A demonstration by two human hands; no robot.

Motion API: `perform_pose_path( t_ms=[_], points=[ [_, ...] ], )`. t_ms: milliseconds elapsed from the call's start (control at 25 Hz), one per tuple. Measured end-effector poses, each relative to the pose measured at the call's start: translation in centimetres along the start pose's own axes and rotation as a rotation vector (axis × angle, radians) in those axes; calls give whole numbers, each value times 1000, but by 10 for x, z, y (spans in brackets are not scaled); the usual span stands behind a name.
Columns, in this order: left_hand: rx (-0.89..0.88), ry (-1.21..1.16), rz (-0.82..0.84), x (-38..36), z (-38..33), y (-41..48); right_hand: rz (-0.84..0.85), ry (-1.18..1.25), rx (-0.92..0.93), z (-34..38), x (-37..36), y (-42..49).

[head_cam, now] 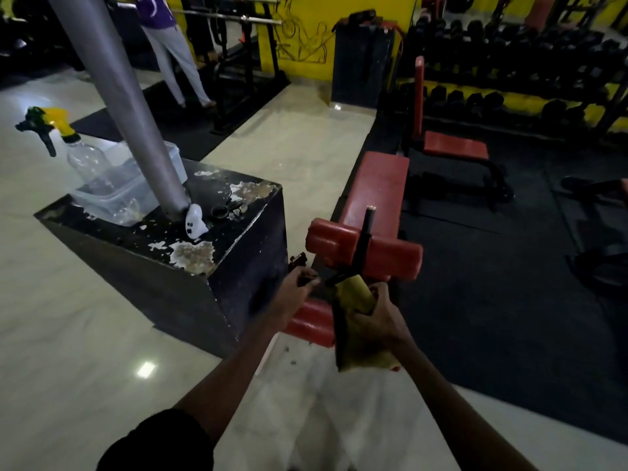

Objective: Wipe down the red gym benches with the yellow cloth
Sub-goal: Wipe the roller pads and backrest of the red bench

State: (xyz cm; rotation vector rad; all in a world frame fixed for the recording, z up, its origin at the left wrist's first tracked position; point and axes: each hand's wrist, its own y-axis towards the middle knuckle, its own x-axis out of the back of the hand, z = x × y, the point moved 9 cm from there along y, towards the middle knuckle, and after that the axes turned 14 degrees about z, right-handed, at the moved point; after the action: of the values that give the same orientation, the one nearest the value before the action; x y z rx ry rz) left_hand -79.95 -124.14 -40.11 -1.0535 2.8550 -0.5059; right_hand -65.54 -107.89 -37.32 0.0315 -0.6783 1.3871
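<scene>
The right hand point(370, 317) grips the yellow cloth point(355, 295), which is bunched round the black upright bar point(365, 239) at the near end of the red bench point(377, 185), and a loose corner hangs below the wrist. The left hand point(295, 292) is just beside it with its fingers curled at a dark fitting on the frame (too blurred to tell whether it really holds anything). Two red roller pads point(339, 244) sit across the bar just above the cloth, and another red roller point(309, 321) lies lower, between the two forearms. The long seat pad runs away from the person, along the edge where the pale glossy floor tiles point(68, 300) meet a black rubber mat point(509, 300).

A second red bench point(455, 146) stands farther back on the mat, its backrest raised upright. Behind it a dumbbell rack point(509, 62) lines the yellow wall point(306, 28). To the left is a black plinth point(238, 253) with badly flaked paint, and a grey pillar point(112, 79) rises from it. On its top stand a clear plastic tub point(136, 185) holding a spray bottle point(81, 154) with a yellow and green head, a small white object point(195, 226) and a pair of scissors point(222, 210). Far back, a person point(170, 45) in a purple top stands by a barbell rack point(231, 18)
</scene>
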Motion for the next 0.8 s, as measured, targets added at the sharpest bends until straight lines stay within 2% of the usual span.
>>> perform_pose_path(
  t_ms=[80, 240, 360, 520, 640, 720, 800],
  points=[
    [65, 57, -65, 20, 38, -2, -80, -63, -63, -23, -2, 5],
    [191, 247, -118, 62, 141, 18, -117, -122, -261, -79, 2, 31],
    [220, 342, -130, 61, 143, 21, -107, -183, -313, -102, 6, 60],
    [220, 446, -165, 63, 144, 49, -142, -380, -285, -115, 10, 114],
    [316, 405, -119, 69, 160, 78, -190, -604, -189, -112, 7, 168],
    [321, 441, -86, 71, 171, 99, -161, -692, -176, -118, -4, 205],
    [371, 448, -84, 75, 188, 116, -92, -680, -183, -132, -28, 236]
  ],
)
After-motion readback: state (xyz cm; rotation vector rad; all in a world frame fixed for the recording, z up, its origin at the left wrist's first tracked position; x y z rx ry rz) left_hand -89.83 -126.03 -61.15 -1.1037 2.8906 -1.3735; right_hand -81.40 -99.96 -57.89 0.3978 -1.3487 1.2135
